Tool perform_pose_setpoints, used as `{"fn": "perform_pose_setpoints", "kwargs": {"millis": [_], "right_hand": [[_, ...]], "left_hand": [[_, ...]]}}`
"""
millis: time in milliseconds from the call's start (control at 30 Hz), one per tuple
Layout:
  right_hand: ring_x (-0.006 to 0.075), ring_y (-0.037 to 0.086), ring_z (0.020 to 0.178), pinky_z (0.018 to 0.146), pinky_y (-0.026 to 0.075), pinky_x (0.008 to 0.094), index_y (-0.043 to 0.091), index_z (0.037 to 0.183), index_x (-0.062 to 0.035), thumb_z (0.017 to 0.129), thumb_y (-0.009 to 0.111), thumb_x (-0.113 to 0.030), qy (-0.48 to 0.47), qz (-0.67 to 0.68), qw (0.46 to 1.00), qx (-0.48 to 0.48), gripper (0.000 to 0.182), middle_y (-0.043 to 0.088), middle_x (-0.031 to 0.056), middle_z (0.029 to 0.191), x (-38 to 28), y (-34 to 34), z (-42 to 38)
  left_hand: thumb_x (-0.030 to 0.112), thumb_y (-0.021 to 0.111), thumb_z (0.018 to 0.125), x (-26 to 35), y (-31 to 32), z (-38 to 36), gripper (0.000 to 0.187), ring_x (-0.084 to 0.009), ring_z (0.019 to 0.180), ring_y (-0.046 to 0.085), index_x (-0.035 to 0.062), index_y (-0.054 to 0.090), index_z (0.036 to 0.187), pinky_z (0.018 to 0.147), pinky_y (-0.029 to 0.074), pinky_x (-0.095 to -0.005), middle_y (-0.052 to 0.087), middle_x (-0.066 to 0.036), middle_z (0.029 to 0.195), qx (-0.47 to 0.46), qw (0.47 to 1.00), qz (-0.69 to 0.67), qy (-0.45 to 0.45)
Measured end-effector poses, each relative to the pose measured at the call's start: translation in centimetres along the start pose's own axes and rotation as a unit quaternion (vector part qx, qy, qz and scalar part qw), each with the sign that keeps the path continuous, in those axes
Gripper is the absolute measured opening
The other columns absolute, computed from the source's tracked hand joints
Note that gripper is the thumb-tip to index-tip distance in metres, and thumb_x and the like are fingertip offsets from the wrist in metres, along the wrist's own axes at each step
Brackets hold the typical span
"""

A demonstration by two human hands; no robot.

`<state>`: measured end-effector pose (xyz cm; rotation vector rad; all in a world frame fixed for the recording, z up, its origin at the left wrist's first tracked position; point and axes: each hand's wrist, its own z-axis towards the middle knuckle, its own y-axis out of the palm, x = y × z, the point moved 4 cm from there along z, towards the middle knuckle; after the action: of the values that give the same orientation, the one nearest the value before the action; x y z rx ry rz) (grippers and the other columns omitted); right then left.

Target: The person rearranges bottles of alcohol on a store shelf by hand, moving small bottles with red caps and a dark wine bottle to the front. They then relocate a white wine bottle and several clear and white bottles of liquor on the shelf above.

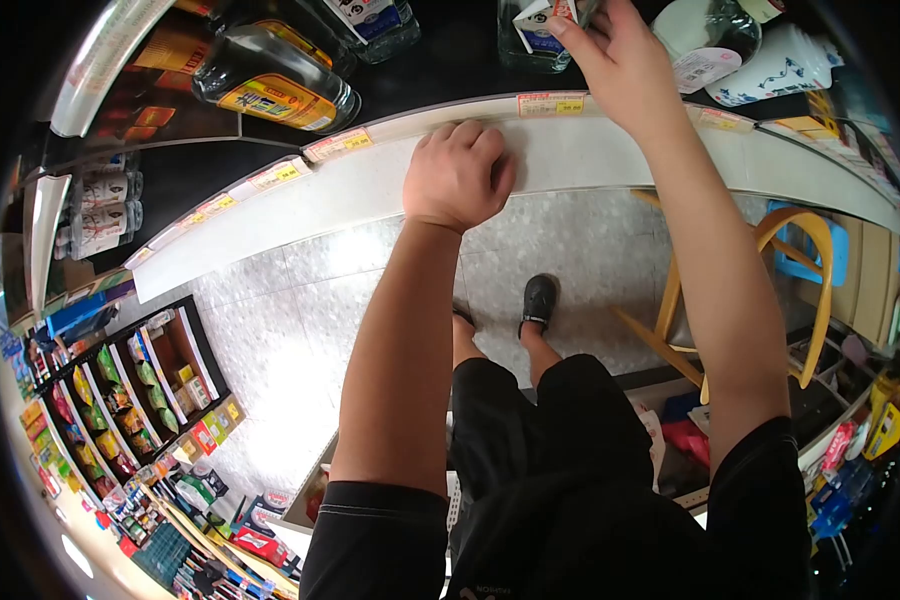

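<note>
My left hand (460, 175) rests with curled fingers on the white front edge of a shelf (560, 155); whether anything is inside the curl is hidden. At the top, my right hand (610, 60) has its thumb and fingers at a clear square bottle (532, 38) with a white and blue label, standing on the dark shelf. Just right of that hand are a round clear bottle (705, 45) and a white bottle with blue patterns (778, 70). Bottles with yellow labels (280, 100) stand at the upper left.
Price tags (338, 143) line the shelf edge. A wooden chair (820, 260) and a blue stool (838, 250) are at the right. Racks of packaged snacks (120, 400) stand at the lower left. Below, my feet (540, 300) are on the grey tiled floor (360, 290).
</note>
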<state>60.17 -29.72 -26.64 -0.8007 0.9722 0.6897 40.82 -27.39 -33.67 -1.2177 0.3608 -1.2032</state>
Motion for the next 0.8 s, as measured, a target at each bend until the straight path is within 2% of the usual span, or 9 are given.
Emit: {"fn": "perform_pose_setpoints", "kwargs": {"millis": [33, 67, 133, 167, 233, 367, 467, 800], "right_hand": [[0.0234, 0.066, 0.109, 0.093, 0.053, 0.0341, 0.048, 0.126, 0.0076, 0.094, 0.067, -0.01, -0.025, 0.072, 0.997, 0.012, 0.042, 0.065, 0.019, 0.117, -0.2, 0.2, 0.0], [0.0234, 0.066, 0.109, 0.093, 0.053, 0.0341, 0.048, 0.126, 0.0076, 0.094, 0.067, -0.01, -0.027, 0.073, 0.997, 0.014, 0.042, 0.065, 0.019, 0.117, -0.4, 0.2, -0.2], [0.0213, 0.063, 0.112, 0.096, 0.051, 0.0318, 0.048, 0.127, 0.0084, 0.096, 0.064, -0.009, 0.029, 0.081, 0.994, 0.064, 0.039, 0.064, 0.0175, 0.119, -0.3, 0.2, -1.0], [0.0213, 0.063, 0.112, 0.096, 0.051, 0.0318, 0.048, 0.127, 0.0084, 0.096, 0.064, -0.009, 0.028, 0.082, 0.994, 0.065, 0.039, 0.064, 0.0175, 0.119, -0.1, 0.3, -1.2], [0.021, 0.064, 0.11, 0.095, 0.052, 0.0304, 0.048, 0.128, 0.0084, 0.096, 0.065, -0.01, 0.084, 0.106, 0.987, 0.088, 0.04, 0.063, 0.0173, 0.12, 0.6, 0.4, -1.7], [0.0198, 0.063, 0.111, 0.096, 0.051, 0.0294, 0.049, 0.128, 0.0074, 0.095, 0.066, -0.009, 0.108, 0.097, 0.984, 0.102, 0.04, 0.062, 0.0172, 0.12, 0.8, 0.5, -1.7], [0.0178, 0.062, 0.111, 0.097, 0.05, 0.0279, 0.049, 0.128, 0.007, 0.095, 0.066, -0.009, 0.036, 0.204, 0.972, 0.111, 0.04, 0.062, 0.0156, 0.12, 0.8, 0.7, -0.8], [0.0173, 0.062, 0.107, 0.095, 0.05, 0.0283, 0.049, 0.128, 0.0059, 0.095, 0.063, -0.002, 0.013, 0.265, 0.953, 0.145, 0.037, 0.062, 0.0137, 0.118, 2.2, 1.3, -0.4]], "left_hand": [[0.022, 0.07, 0.078, 0.0, -0.1, 0.0, 0.018, -0.0311, 0.079, 0.062, 0.0108, 0.057, 0.076, 0.069, 0.051, -0.0421, 0.06, -0.007, 0.08, 0.002, 1.0, 0.001, 0.002], [0.022, 0.07, 0.078, 0.0, -0.1, 0.0, 0.018, -0.0312, 0.079, 0.061, 0.0107, 0.057, 0.076, 0.07, 0.051, -0.0423, 0.061, -0.007, 0.08, -0.001, 1.0, -0.002, 0.0], [0.022, 0.07, 0.078, 0.0, -0.1, 0.0, 0.018, -0.0313, 0.08, 0.061, 0.0106, 0.057, 0.076, 0.07, 0.051, -0.0425, 0.061, -0.007, 0.08, -0.004, 1.0, -0.003, -0.001], [0.022, 0.07, 0.078, 0.1, -0.1, 0.1, 0.017, -0.0315, 0.08, 0.061, 0.0107, 0.057, 0.076, 0.07, 0.051, -0.0426, 0.061, -0.007, 0.08, -0.008, 1.0, -0.003, 0.0], [0.022, 0.07, 0.078, 0.0, 0.0, 0.1, 0.017, -0.0317, 0.08, 0.061, 0.0107, 0.058, 0.077, 0.07, 0.051, -0.0427, 0.061, -0.007, 0.081, -0.012, 1.0, -0.004, 0.001], [0.021, 0.071, 0.078, 0.1, 0.0, 0.0, 0.016, -0.0319, 0.08, 0.062, 0.0111, 0.059, 0.078, 0.071, 0.05, -0.0427, 0.061, -0.007, 0.082, -0.001, 1.0, -0.012, 0.006], [0.021, 0.071, 0.078, 0.1, 0.0, 0.0, 0.016, -0.0317, 0.081, 0.062, 0.0113, 0.06, 0.079, 0.071, 0.05, -0.0424, 0.062, -0.007, 0.082, -0.01, 1.0, -0.006, 0.002], [0.025, 0.07, 0.077, -0.2, 0.4, -0.1, 0.018, -0.0303, 0.082, 0.061, 0.0122, 0.058, 0.078, 0.073, 0.05, -0.0423, 0.061, -0.005, 0.084, -0.021, 1.0, -0.003, -0.006]]}}
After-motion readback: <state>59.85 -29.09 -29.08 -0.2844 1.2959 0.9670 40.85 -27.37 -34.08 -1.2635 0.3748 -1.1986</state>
